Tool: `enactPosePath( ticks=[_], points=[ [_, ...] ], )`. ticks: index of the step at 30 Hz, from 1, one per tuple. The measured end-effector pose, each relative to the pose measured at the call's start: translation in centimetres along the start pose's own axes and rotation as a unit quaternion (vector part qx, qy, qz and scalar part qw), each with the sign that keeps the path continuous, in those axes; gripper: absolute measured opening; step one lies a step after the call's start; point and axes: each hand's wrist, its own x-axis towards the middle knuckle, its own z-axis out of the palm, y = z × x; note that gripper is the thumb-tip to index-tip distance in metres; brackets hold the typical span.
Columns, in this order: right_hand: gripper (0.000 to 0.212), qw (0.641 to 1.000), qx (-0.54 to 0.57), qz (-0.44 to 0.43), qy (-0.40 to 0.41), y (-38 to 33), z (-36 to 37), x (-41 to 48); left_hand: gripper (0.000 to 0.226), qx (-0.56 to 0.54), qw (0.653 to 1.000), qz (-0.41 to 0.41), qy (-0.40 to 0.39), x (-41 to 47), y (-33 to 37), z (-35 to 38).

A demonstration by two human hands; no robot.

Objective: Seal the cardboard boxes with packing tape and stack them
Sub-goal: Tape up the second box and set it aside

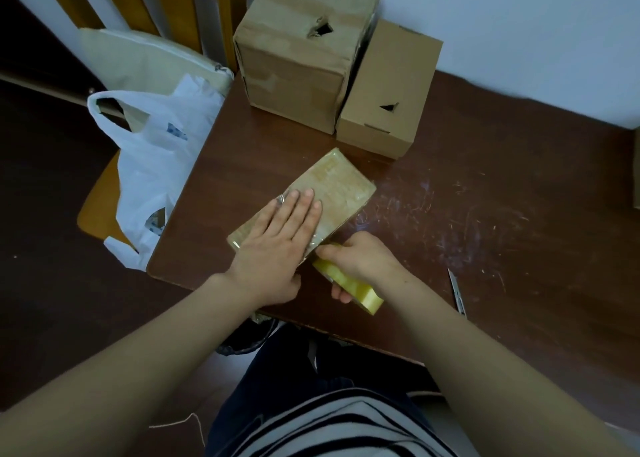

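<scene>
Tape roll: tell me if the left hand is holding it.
No, the right hand grips the tape roll, while the left hand presses flat on the box.

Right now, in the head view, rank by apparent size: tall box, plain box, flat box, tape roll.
1. tall box
2. plain box and flat box: alike; flat box nearer, partly under left hand, so unranked
3. tape roll

A home room: scratched table (pixel 485 186), plastic bag (pixel 156 169).
</scene>
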Motion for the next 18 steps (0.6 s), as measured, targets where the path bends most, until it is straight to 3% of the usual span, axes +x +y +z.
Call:
enactPosePath(
  ticks=[5, 10, 14, 18],
  points=[
    [0.043, 1.0, 0.015, -0.006, 0.004, 0.0, 0.2, 0.4, 0.107, -0.001, 0.999, 0.043, -0.016, -0.4, 0.6, 0.1],
    [0.042, 0.997, 0.07, -0.022, -0.01, 0.3, 0.2, 0.3, 0.091, 0.016, 0.999, -0.016, 0.04, 0.1, -0.2, -0.6],
    [0.017, 0.974, 0.216, -0.063, -0.018, 0.9, 1.4, -0.5, 0.099, 0.023, 0.999, 0.026, -0.012, 2.5, -3.4, -0.8],
    [0.004, 0.972, 0.208, -0.106, 0.032, 1.8, 1.9, -1.2, 0.087, 0.013, 0.998, -0.023, 0.059, 2.1, -3.3, -1.9]
  ],
)
